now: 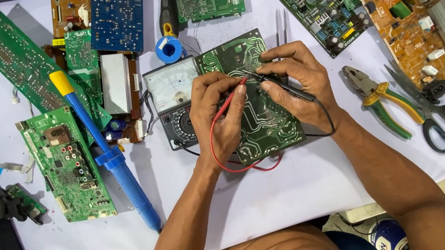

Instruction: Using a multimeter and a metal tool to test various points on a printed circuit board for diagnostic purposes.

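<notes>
A green circuit board [270,123] lies solder side up at the table's middle. My left hand [219,113] rests on its left part and pinches a red test probe [234,93]. My right hand [294,81] lies on the board's right part, gripping a black test probe [278,83]. Both probe tips meet the board near its upper middle. Red and black leads loop under my wrists toward an analog multimeter [174,100] that sits just left of the board.
A blue desoldering pump [105,155] lies left among several green and blue boards. Pliers [379,97] and scissors [431,110] rest to the right, below a brown board [430,9]. Tweezers [281,23], a solder spool [169,49] and a screwdriver [167,6] lie behind.
</notes>
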